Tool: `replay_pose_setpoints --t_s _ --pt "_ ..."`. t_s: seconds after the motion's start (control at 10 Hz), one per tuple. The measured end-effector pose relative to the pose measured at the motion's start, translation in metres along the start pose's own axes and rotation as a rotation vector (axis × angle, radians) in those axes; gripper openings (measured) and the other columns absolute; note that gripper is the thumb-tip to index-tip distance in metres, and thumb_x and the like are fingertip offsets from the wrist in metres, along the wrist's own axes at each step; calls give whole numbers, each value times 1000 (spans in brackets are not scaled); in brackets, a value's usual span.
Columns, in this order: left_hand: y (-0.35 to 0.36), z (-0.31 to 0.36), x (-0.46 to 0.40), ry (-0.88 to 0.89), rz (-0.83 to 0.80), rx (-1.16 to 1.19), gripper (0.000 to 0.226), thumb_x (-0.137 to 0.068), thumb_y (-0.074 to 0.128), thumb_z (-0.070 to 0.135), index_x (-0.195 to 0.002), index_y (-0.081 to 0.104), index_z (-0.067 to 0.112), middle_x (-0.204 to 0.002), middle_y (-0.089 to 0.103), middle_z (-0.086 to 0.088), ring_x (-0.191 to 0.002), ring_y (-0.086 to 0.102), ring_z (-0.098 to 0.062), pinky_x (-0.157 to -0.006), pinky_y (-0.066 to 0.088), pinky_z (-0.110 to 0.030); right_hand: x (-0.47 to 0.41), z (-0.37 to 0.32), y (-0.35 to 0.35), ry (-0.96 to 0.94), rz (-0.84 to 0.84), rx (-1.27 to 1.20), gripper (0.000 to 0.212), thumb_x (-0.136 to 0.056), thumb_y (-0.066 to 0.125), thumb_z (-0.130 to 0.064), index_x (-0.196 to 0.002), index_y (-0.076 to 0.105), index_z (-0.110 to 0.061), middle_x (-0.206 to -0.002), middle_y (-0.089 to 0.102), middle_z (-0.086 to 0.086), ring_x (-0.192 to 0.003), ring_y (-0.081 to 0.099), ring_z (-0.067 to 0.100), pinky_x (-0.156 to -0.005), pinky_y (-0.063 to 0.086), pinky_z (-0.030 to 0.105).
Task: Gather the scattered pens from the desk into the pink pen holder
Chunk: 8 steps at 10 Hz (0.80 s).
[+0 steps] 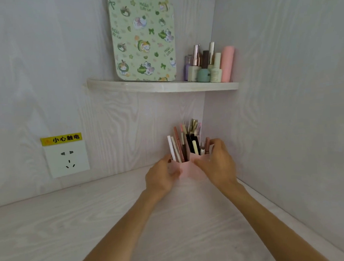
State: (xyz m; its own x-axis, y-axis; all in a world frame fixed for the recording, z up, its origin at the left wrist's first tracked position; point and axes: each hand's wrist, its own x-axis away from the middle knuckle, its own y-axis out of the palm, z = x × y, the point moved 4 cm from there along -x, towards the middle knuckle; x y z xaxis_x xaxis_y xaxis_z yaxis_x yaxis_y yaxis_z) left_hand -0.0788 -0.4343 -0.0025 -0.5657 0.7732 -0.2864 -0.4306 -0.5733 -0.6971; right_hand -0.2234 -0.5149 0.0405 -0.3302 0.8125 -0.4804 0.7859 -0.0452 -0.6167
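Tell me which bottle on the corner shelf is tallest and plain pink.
The pink cylinder at the far right end of the shelf. It is one solid pink tube, unlike the cream, mint-green and purple bottles clustered left of it.

A pale wood-grain bench (52, 226) runs into a corner of matching wall panels. On the left wall sits a white power socket (67, 159) with a yellow warning label (61, 139) just above it. A curved corner shelf (165, 86) carries a green board printed with cartoon cats (143, 37), leaning upright against the wall, and beside it to the right a tight cluster of small cosmetic bottles (205, 68), with a tall pink tube (227, 63) at the far right.
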Motion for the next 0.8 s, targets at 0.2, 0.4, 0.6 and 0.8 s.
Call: replay_pose_setpoints --t_s 0.2,0.4,0.6,0.8 --pt "24 6 -27 -34 66 49 41 -87 60 36 -125 51 25 -121 64 0 -104 63 -22 -84 52 -38 -27 13 15 65 18 64 42 -75 72 -29 -104 50 -9 -104 60 8 -88 61 30 -69 48 34" --pt "39 18 -52 -27 -1 -59 41 -89 57 32 -129 49 24 -120 63 -6 -107 60 -29 -83 48 -37 -47 21 12 59 -11 212 38 -80 68 -27 -105 52 -4 -110 58 15 -96 58 36 -67 35 31" --pt "40 20 -56 -51 -59 -92 50 -90 56 33 -137 40 24 -127 59 -7 -112 57 -29 -84 46 -35 -51 18 15 72 -37 246 42 -79 69 -26 -108 49 -4 -114 56 15 -98 58 34 -70 39 32" --pt "23 40 -10 68 -77 137 70 -91 53 39 -145 16 16 -147 31 -4 -132 39 -24 -102 40 -36 -34 21 -6 179 -242 1 91 -83 64 -31 -145 0 -15 -130 51 14 -111 57 36 -92 49 45"
